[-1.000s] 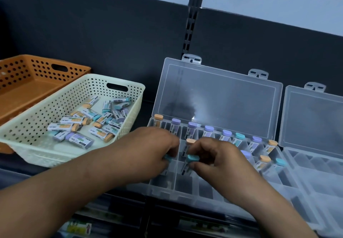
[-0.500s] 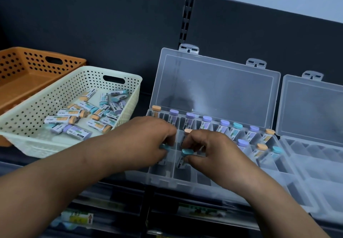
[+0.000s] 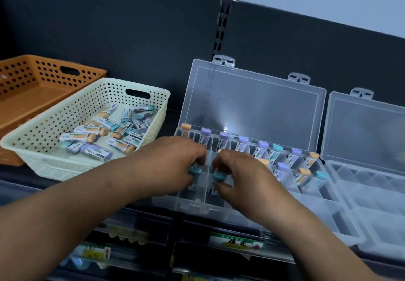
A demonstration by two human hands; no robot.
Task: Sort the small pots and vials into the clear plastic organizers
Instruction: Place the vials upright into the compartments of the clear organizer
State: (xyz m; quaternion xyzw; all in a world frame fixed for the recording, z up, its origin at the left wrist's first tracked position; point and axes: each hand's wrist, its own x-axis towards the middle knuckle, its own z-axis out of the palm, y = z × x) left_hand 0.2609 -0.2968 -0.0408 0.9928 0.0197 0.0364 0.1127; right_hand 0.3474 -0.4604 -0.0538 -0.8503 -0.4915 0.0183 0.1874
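A clear plastic organizer (image 3: 252,105) stands open at the centre, its lid leaning against the dark back panel. Several vials with purple, teal and orange caps stand upright in its back compartments. My left hand (image 3: 173,166) pinches a teal-capped vial (image 3: 194,171) over a front-left compartment. My right hand (image 3: 238,175) pinches another teal-capped vial (image 3: 219,176) in the neighbouring compartment. A cream perforated basket (image 3: 43,136) at the left holds several loose vials lying on their sides.
An orange perforated basket (image 3: 28,83) sits behind the cream one at the far left. A second clear organizer (image 3: 372,193) stands open at the right, its compartments bare. Below the shelf edge lie trays with labelled packets (image 3: 236,241).
Both hands stay over the same front compartments, each still pinching its teal-capped vial; the vials sit slightly lower. The view has shifted a little.
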